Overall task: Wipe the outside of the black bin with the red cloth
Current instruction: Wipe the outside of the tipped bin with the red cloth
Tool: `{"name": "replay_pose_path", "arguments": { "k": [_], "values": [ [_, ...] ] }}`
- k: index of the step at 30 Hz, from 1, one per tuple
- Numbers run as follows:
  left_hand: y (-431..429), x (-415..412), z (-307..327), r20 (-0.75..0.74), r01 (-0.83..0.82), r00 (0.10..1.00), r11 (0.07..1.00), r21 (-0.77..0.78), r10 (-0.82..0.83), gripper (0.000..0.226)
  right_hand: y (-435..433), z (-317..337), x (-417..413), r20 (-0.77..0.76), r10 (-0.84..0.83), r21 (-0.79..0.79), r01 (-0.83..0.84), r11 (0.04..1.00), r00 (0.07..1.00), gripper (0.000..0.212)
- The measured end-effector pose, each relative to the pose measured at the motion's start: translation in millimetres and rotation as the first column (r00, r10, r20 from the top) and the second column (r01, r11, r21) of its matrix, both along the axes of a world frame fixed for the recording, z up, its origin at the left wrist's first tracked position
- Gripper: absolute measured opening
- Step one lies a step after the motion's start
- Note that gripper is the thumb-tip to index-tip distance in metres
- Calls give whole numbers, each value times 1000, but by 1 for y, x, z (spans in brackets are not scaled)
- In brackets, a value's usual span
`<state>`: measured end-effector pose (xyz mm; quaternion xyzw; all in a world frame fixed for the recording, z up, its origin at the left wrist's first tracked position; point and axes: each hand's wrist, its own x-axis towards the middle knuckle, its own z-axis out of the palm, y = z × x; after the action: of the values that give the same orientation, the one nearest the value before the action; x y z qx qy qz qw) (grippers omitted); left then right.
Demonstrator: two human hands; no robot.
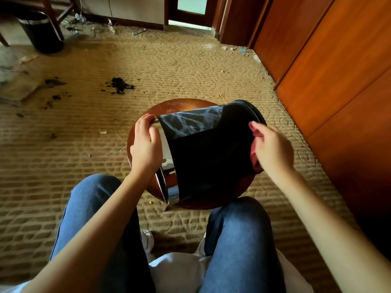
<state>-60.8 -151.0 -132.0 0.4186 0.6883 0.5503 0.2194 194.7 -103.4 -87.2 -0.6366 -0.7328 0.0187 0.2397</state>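
Seen from above by a seated person, a small round wooden stool (182, 104) stands on a patterned carpet (190, 66). The black bin (211, 157) is laid on its side across the stool top. Its long axis runs from the near left edge, where the chrome-banded mouth points, to the far right edge, where the base sits. The left hand (146, 144) is placed at the mouth end, its fingers curled over the chrome rim and clamped on it, so the bin is steadied. The right hand (273, 149) is held against the bin's right flank near the base, its fingers bunched around the red cloth (256, 163). Only small patches of the cloth are seen, under the palm and at the fingertips. A pale dusty smear (190, 121) is seen on the bin's upper far side, to the left of the cloth and between the two hands. To reach it, a leftward sweep along the bin's length by the right hand would probably be needed. A second black bin (40, 32) stands well apart at the carpet's far left.
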Motion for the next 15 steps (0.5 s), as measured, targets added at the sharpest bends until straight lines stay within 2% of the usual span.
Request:
{"name": "replay_pose_path", "arguments": {
  "k": [1, 3, 5, 7, 9, 12, 14, 15],
  "values": [
    [-1, 2, -1, -3, 3, 1000, 1000, 7, -3, 52, 4, 2, 3, -56, -48, -15, 47, 999, 997, 36],
    [-1, 3, -1, 6, 5, 1000, 1000, 13, -5, 52, -4, 3, -25, -95, -22, -3, 22, 1000, 995, 32],
    [0, 1, -1, 18, -3, 1000, 1000, 5, 3, 54, -31, 0, -78, -111, 154, 15, -154, 988, 982, 35],
    [0, -2, -1, 1, -3, 1000, 1000, 14, 3, 55, -64, -5, -124, -88, 387, 36, -385, 922, 918, 38],
    [1, -2, 0, -15, 15, 1000, 1000, 21, -15, 54, -78, -3, -135, -74, 482, 51, -479, 876, 873, 41],
    [2, -2, 0, -22, 7, 1000, 1000, 15, -6, 52, -48, -4, -91, -63, 393, 11, -393, 919, 917, 44],
    [1, -2, -1, -11, 0, 1000, 1000, 19, 1, 51, -18, -4, -45, -51, 216, 9, -216, 976, 975, 42],
    [1, -1, -2, -7, 2, 1000, 1000, 21, -1, 51, -6, -3, -25, -91, 106, 1, -106, 994, 990, 40]
  ]
}}
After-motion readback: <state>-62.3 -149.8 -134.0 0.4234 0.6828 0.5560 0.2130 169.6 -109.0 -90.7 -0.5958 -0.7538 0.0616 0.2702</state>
